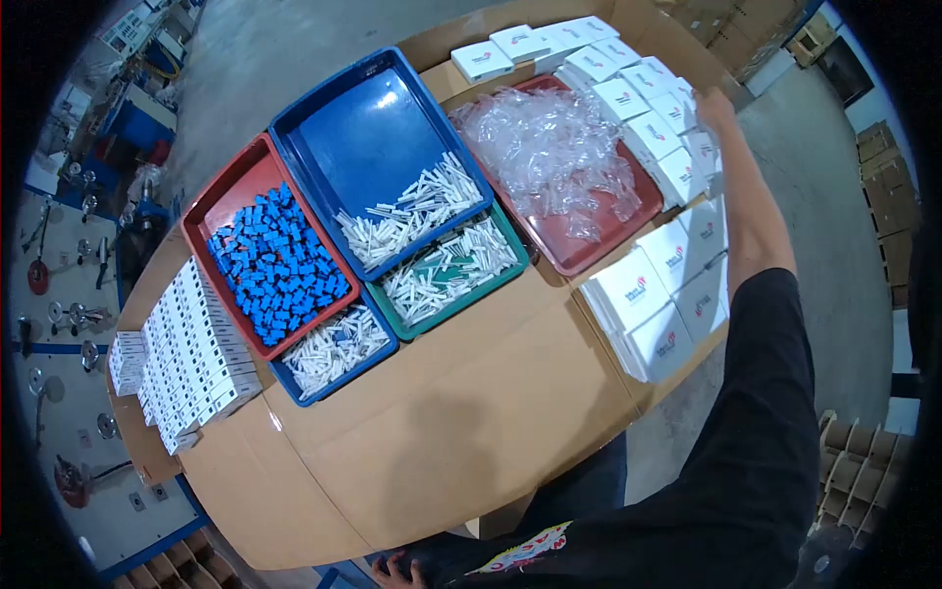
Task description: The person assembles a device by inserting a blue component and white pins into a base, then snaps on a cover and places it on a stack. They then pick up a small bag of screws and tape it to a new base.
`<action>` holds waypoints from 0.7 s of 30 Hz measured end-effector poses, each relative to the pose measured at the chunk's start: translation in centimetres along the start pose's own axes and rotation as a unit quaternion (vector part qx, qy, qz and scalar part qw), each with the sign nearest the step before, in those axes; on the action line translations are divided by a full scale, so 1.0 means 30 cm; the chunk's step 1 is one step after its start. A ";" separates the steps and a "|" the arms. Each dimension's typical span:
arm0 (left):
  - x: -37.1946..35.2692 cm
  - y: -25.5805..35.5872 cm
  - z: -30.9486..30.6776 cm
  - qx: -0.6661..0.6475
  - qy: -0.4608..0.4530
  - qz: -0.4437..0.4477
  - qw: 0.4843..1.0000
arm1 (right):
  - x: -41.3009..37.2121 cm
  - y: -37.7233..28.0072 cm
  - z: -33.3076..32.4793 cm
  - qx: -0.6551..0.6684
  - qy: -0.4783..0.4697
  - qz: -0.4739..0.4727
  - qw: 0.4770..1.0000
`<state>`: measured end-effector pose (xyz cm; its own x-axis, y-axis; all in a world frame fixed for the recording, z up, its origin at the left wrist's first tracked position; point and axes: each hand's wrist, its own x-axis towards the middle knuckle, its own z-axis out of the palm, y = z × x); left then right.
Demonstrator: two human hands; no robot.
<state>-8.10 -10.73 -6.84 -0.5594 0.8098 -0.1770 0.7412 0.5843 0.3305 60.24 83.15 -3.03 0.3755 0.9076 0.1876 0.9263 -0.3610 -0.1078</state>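
Observation:
My right arm stretches out to the far right. My right hand point(715, 108) is curled at the outer edge of the stacked white boxes point(652, 134), its fingers closed on a white box and partly hidden. Printed logos show on the lids. Low in the view, my left hand point(395, 571) hangs by the cardboard's near edge, with its fingers apart and nothing visible in them. Nearer to me on the right stand larger white boxes point(640, 285). Beside the stacks, a red tray point(572, 257) holds a heap of clear plastic pieces point(549, 142).
A blue tray point(329, 128) and a green tray point(510, 275) hold small white sticks. Blue pieces point(275, 260) fill another red tray point(221, 191). More white sticks lie in a small blue tray point(306, 398). Small white boxes point(191, 353) stand in rows at left on the cardboard point(432, 442).

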 end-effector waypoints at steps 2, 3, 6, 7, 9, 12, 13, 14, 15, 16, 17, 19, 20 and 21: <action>0.015 -0.043 -0.004 0.072 0.024 0.066 0.995 | 0.276 0.169 0.193 0.035 0.015 -0.058 0.998; 0.007 -0.051 0.001 0.074 0.015 0.062 0.995 | 0.243 0.125 0.163 0.029 0.006 -0.060 0.998; 0.001 -0.091 0.012 0.058 0.022 0.020 0.998 | 0.070 0.007 0.004 -0.009 -0.111 -0.008 0.994; -0.015 -0.132 0.023 0.077 -0.006 -0.006 0.997 | 0.082 0.027 0.026 -0.011 -0.112 -0.007 0.994; -0.027 -0.166 0.049 0.096 -0.031 -0.035 0.994 | 0.131 0.076 0.065 0.066 -0.088 -0.067 0.992; -0.042 -0.179 0.068 0.123 -0.018 -0.025 0.992 | 0.072 0.019 -0.021 0.106 -0.101 -0.004 0.989; -0.039 -0.180 0.078 0.115 -0.020 -0.041 0.992 | 0.073 0.012 -0.025 0.108 -0.100 -0.004 0.989; -0.034 -0.181 0.091 0.106 -0.021 -0.056 0.993 | 0.070 0.004 -0.034 0.151 -0.068 0.018 0.986; -0.030 -0.182 0.094 0.099 -0.021 -0.071 0.992 | 0.079 0.016 -0.029 0.195 -0.037 0.042 0.979; -0.025 -0.186 0.097 0.093 -0.019 -0.086 0.992 | 0.092 0.026 -0.033 0.201 -0.035 0.041 0.978; -0.019 -0.191 0.101 0.085 -0.016 -0.101 0.991 | 0.106 0.036 -0.046 0.252 -0.048 0.032 0.966; -0.006 -0.208 0.098 0.068 -0.011 -0.126 0.990 | 0.089 0.036 -0.103 0.306 -0.055 0.023 0.950; -0.007 -0.218 0.098 0.058 -0.009 -0.139 0.989 | 0.074 0.032 -0.134 0.326 -0.019 0.015 0.945; -0.012 -0.224 0.100 0.047 -0.007 -0.153 0.987 | 0.053 0.016 -0.174 0.346 0.017 0.006 0.938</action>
<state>-11.77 -14.77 -11.78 -0.7578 0.5951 -0.2674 0.5697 0.8034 0.1732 61.43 83.30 2.33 0.3970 0.8930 0.2118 0.6850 -0.1348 -0.7160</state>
